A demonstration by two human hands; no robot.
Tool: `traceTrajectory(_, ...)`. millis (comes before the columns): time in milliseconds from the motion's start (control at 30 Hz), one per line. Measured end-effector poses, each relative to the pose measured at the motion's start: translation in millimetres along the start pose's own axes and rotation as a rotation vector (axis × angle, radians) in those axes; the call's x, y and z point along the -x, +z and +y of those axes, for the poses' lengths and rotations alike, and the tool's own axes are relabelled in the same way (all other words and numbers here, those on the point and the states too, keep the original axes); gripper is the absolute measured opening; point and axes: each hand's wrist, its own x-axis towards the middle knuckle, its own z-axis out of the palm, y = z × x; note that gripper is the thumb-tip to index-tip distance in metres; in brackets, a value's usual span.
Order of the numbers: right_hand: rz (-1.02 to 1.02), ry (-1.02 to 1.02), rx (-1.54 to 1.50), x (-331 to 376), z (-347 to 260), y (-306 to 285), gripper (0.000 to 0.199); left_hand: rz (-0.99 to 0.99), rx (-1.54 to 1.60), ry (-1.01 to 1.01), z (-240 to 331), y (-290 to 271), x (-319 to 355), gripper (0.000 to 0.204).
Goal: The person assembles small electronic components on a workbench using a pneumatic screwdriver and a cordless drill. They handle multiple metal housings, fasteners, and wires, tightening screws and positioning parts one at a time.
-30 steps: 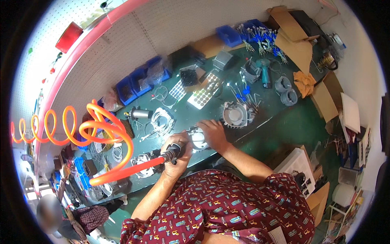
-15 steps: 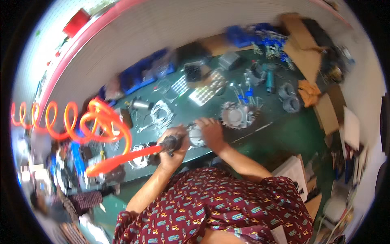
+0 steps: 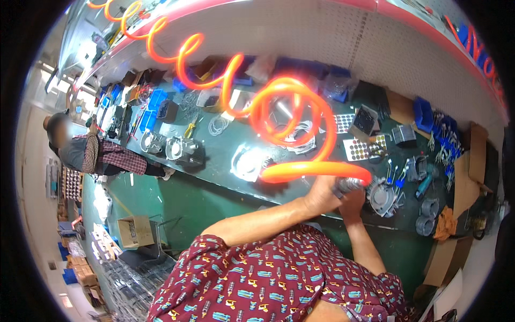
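Note:
My left hand (image 3: 322,195) is closed round a dark air tool (image 3: 347,185); only its hose end shows, and its working tip is hidden. An orange coiled hose (image 3: 316,169) runs from the tool up to the left, passing over the bench. Close by on the right is my right hand (image 3: 352,205), its fingers mostly covered by the tool and my left hand; what it holds, if anything, cannot be seen. A round cast metal housing (image 3: 382,197) lies on the green bench just right of it. Left of my hands sits another bright metal housing (image 3: 248,162).
Sheets of round dots (image 3: 363,148), a teal power tool (image 3: 425,185), grey rings (image 3: 427,214) and an orange cloth (image 3: 445,224) lie to the right. More housings (image 3: 179,149) and yellow-handled pliers (image 3: 190,129) are farther left. Another person (image 3: 91,150) stands at the bench's far left.
The view has swung left, so the bench and hands appear farther right, and the other person shows fully. The hose now arches over the bench. My right hand's fingers, seen before on a metal part, are hidden.

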Motion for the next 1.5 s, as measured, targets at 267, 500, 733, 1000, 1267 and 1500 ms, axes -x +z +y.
traceTrajectory(267,0.094,0.112,-0.034,-22,-47,-17,0.037,-0.073,0.610,0.005,23,-93,-37,0.026)
traceTrajectory(500,0.188,-0.047,0.046,-89,-119,-4,0.024,0.057,0.713,0.031,9,-298,-23,0.028)
traceTrajectory(733,-0.313,-0.491,-0.034,-260,-265,185,0.014,0.489,0.859,-0.226,-27,-392,20,0.026)
traceTrajectory(1000,-0.786,-0.461,0.484,-329,-282,360,0.022,0.643,0.664,-0.317,-46,-444,59,0.032)
traceTrajectory(1267,-0.660,-0.466,0.624,-331,-255,379,0.022,0.426,0.577,-0.411,-61,-459,76,0.028)
traceTrajectory(1500,-0.542,-0.392,0.369,-329,-258,367,0.016,0.568,0.700,-0.323,-61,-448,77,0.022)
